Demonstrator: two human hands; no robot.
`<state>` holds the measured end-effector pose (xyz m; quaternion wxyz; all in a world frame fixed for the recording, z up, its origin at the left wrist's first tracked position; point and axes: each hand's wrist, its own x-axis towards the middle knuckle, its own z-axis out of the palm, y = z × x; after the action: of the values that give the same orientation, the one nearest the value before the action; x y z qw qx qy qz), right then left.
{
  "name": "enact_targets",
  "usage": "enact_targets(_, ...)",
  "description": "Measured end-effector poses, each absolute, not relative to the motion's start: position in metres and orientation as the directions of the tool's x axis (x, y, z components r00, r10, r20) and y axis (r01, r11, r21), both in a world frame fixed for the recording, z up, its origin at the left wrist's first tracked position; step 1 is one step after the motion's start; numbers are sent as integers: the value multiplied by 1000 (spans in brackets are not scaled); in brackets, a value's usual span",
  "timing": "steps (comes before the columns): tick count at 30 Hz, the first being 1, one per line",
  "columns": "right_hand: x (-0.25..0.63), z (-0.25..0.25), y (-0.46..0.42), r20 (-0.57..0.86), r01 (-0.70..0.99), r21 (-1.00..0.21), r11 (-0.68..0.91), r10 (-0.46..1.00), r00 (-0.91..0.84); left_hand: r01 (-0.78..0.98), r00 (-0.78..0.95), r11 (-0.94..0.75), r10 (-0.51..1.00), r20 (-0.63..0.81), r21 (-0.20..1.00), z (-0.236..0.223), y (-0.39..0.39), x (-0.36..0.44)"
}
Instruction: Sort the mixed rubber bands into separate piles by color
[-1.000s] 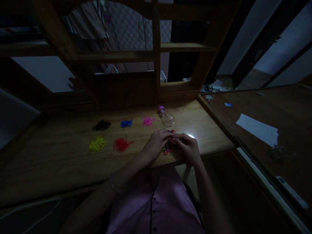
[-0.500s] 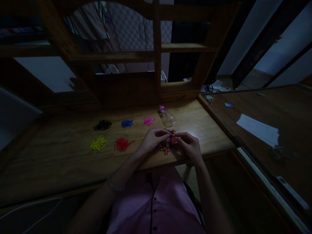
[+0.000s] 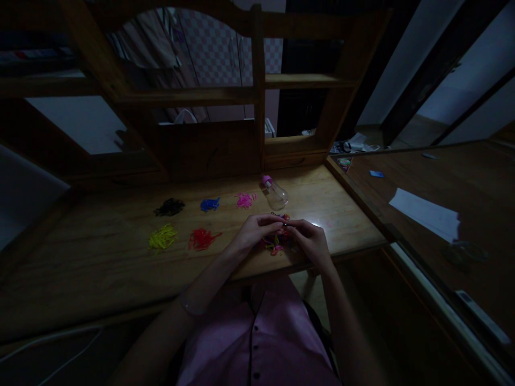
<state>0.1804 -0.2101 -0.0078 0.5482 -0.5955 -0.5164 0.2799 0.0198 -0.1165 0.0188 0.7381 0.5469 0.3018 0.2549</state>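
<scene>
Over a mixed heap of small coloured rubber bands [image 3: 276,247], my two hands meet fingertip to fingertip. My left hand [image 3: 257,231] is closed in a pinch, thumb against forefinger, on what looks like a small dark rubber band. From the other side my right hand [image 3: 309,238] pinches at the same spot. The fingers partly cover both the band and the heap. Just beyond lies a clear bulb-shaped bottle [image 3: 278,197] with a pink cap, on its side.
Sorted heaps lie to the left on the wooden desk [image 3: 100,257]: pink bands [image 3: 244,200], blue bands [image 3: 210,204], red bands [image 3: 202,238], black bands [image 3: 169,207] and yellow bands [image 3: 162,236]. A wooden shelf [image 3: 259,107] rises behind. White papers [image 3: 426,214] rest on the brown surface at right.
My fingertips have drawn closer together over the heap, the right hand shifting slightly left. The sorted heaps and the bottle stay where they were.
</scene>
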Motion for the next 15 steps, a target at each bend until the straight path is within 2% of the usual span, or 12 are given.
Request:
enact_targets(4,180,-9,-208,233,296,-947,128,906,353,-87,671,310,721,-175,947,13,-115,23)
enact_targets(9,181,-11,-207,218,212,-967,139,884,414,-99,649,413,716,-256,905,9,-114,26)
enact_targets(15,185,-8,-210,154,61,-988,141,893,423,-159,733,461,648,-209,873,9,-117,31)
